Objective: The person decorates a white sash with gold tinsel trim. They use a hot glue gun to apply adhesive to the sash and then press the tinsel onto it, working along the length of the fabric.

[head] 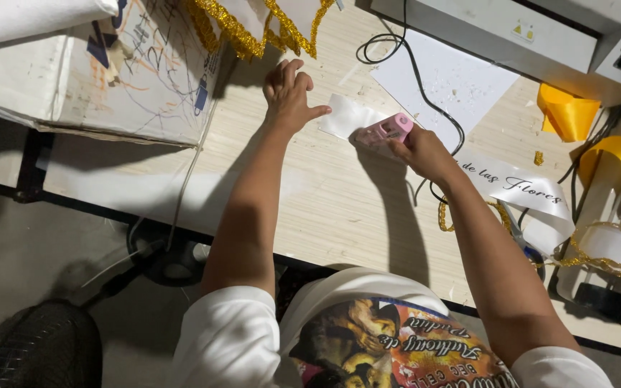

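My left hand point(290, 95) rests on the wooden table point(325, 208), fingers curled and thumb pressing toward the end of a white ribbon strip point(345, 115). My right hand point(419, 149) grips a small pink tool with a cord point(385, 131) and holds it down on that same strip, just right of my left thumb. The white ribbon runs on to the right under my right forearm, where it carries dark script lettering point(522, 188).
A black cable point(425, 93) loops across a white sheet point(445, 79) behind the hands. Gold fringe trim point(253, 32) hangs at the back. A grey machine point(511, 36), yellow ribbon point(569, 111) and gold-edged ribbon rolls point(615, 248) stand to the right. A scribbled board point(145, 68) lies at left.
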